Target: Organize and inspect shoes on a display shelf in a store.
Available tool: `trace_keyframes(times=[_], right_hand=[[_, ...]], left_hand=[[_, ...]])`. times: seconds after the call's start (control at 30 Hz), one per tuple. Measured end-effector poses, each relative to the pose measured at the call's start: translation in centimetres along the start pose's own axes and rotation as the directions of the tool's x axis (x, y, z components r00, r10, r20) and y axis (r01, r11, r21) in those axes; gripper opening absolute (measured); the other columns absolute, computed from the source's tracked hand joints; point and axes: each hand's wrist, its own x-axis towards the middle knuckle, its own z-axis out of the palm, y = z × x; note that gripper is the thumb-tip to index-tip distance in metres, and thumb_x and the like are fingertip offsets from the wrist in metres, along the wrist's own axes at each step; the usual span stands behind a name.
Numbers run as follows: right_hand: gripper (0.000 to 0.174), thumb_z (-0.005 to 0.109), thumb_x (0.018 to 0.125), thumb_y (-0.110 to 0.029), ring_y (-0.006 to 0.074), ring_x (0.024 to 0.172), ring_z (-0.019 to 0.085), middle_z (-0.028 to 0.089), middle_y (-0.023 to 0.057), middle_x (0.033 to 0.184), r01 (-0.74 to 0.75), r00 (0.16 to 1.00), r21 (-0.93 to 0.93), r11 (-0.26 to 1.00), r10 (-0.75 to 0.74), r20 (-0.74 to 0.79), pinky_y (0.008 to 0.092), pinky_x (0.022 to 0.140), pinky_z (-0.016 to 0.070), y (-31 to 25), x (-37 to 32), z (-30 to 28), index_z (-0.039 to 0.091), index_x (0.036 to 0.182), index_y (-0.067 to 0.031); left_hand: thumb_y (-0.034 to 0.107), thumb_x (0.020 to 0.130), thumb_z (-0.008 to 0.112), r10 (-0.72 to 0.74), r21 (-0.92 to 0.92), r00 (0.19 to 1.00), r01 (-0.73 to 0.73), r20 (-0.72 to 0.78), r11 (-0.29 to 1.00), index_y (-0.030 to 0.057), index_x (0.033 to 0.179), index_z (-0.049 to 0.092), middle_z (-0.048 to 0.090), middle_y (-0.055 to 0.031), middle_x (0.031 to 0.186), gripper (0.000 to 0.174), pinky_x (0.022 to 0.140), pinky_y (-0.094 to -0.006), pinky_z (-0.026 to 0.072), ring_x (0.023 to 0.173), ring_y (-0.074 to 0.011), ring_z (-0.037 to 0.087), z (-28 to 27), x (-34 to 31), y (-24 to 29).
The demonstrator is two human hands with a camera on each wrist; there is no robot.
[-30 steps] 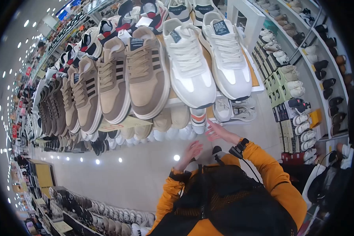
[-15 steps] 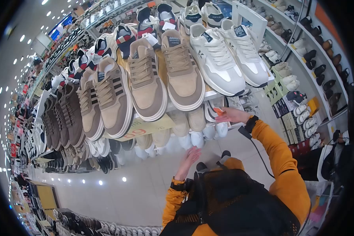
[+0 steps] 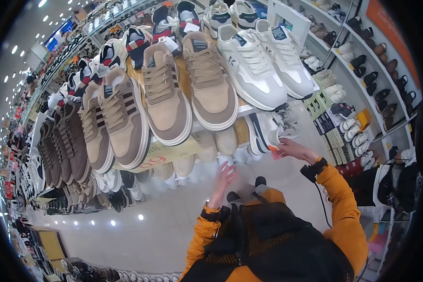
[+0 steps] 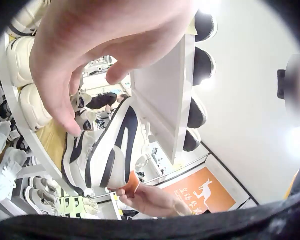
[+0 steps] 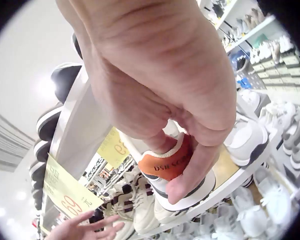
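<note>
My right hand (image 3: pixel 293 149) pinches the heel of a white sneaker (image 3: pixel 268 130) with dark stripes at the lower shelf. In the right wrist view, thumb and fingers hold the sneaker's orange heel tab (image 5: pixel 160 166), one finger inside the collar. The left wrist view shows that sneaker (image 4: pixel 117 145) tilted, its dark and white sole side toward the camera, beside its mate (image 4: pixel 76 160) on the shelf. My left hand (image 3: pixel 224 176) holds nothing; its fingers are spread and slightly bent, in front of the beige and white shoes on the lower levels.
Above the hands, a display shelf carries beige-brown sneakers (image 3: pixel 212 89) and white sneakers (image 3: pixel 254 70) with toes over its edge. A yellow price sign (image 3: pixel 157 155) hangs from that edge. Shoe racks (image 3: pixel 376 89) line the right side; glossy floor (image 3: pixel 127 235) lies below.
The right hand has reached up to the lower shelf, taken the sneaker by its heel and tilted it outward. The left hand has risen toward the lower shoes. The head view has shifted.
</note>
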Motion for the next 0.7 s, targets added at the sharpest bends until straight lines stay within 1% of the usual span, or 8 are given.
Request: trace_keyframes(times=[0.1,0.17,0.2,0.3,0.4,0.47,0.63,0.7], right_hand=[[0.032,0.041,0.097,-0.014,0.0204,0.085,0.067,0.065,0.0161,0.096,0.101,0.994,-0.136,0.985,-0.107,-0.037,0.033,0.08,0.0563,1.8,-1.6,-0.5,0.047,0.122,0.0055],[0.032,0.042,0.097,-0.014,0.0194,0.084,0.068,0.066,0.015,0.09,0.157,0.983,-0.21,0.965,-0.172,-0.056,0.0329,0.078,0.0561,0.6,-3.6,0.1,0.048,0.123,0.0039],[0.032,0.044,0.095,-0.013,0.0223,0.081,0.068,0.066,0.0156,0.085,0.182,0.974,-0.396,0.9,-0.22,-0.053,0.0349,0.075,0.0549,-0.6,-4.5,1.0,0.049,0.123,0.0025],[0.033,0.048,0.091,-0.012,0.0298,0.077,0.066,0.064,0.0178,0.077,0.219,0.946,-0.661,0.718,-0.322,-0.036,0.0399,0.07,0.0519,-0.6,-4.4,1.3,0.051,0.122,-0.0007],[0.033,0.049,0.09,-0.013,0.0372,0.076,0.063,0.063,0.0205,0.077,0.238,0.92,-0.775,0.586,-0.391,-0.013,0.0449,0.069,0.0491,-0.5,-3.2,1.1,0.053,0.121,-0.0029],[0.032,0.049,0.09,-0.014,0.04,0.077,0.061,0.063,0.0216,0.079,0.24,0.913,-0.8,0.551,-0.407,-0.007,0.047,0.07,0.0482,-0.8,-1.9,0.8,0.054,0.12,-0.0033],[0.024,0.05,0.091,-0.019,0.0398,0.079,0.062,0.064,0.0202,0.083,0.33,0.882,-0.868,0.371,-0.449,0.143,0.0486,0.071,0.0476,-4.8,1.4,1.1,0.056,0.11,-0.004],[0.023,0.05,0.091,-0.019,0.0399,0.08,0.062,0.064,0.0199,0.084,0.333,0.859,-0.883,0.332,-0.493,0.139,0.0487,0.071,0.0476,-6.2,3.2,1.3,0.056,0.108,-0.0036]], left_hand=[[0.039,0.1,0.042,0.013,-0.095,0.999,-0.009,0.046,0.995,0.0113,0.147,0.021,0.044,-0.0165,0.138,0.058,0.101,-0.0395,0.0442,0.116,-0.0279,0.056,0.5,0.5,0.8],[0.045,0.102,0.03,0.095,-0.008,0.99,-0.096,-0.104,0.995,0.0121,0.147,0.022,0.041,-0.0152,0.142,0.057,0.099,-0.0447,0.046,0.119,-0.0315,0.053,1.1,0.8,1.3],[0.045,0.102,0.03,0.089,0.001,0.991,-0.089,-0.098,0.996,0.0121,0.147,0.022,0.041,-0.0152,0.142,0.057,0.099,-0.0447,0.046,0.119,-0.0315,0.053,0.6,1.1,1.2],[0.061,0.097,0.021,-0.124,-0.084,0.986,0.133,0.11,0.987,0.0128,0.148,0.024,0.041,-0.0118,0.144,0.071,0.099,-0.0511,0.0444,0.126,-0.0309,0.048,-0.1,1.2,3.6],[0.067,0.094,0.019,-0.243,-0.043,0.966,0.247,0.087,0.968,0.0099,0.147,0.027,0.041,-0.013,0.144,0.078,0.1,-0.0518,0.0431,0.128,-0.03,0.046,-0.4,-0.8,4.6],[0.069,0.093,0.025,-0.273,-0.06,0.95,0.285,0.154,0.957,0.0061,0.147,0.026,0.042,-0.0121,0.144,0.083,0.101,-0.0482,0.0423,0.13,-0.0286,0.045,-2.4,-1.3,3.5],[0.041,0.087,0.067,-0.315,0.6,0.944,0.196,0.099,0.776,0.0008,0.144,0.028,0.047,-0.0121,0.137,0.08,0.098,-0.0352,0.0422,0.12,-0.021,0.051,-1.8,-2.1,3.6],[0.035,0.085,0.071,-0.28,0.546,0.956,0.186,0.093,0.817,-0.0001,0.143,0.028,0.049,-0.0119,0.134,0.081,0.096,-0.034,0.0429,0.118,-0.0202,0.052,-1.3,-1.6,2.8]])
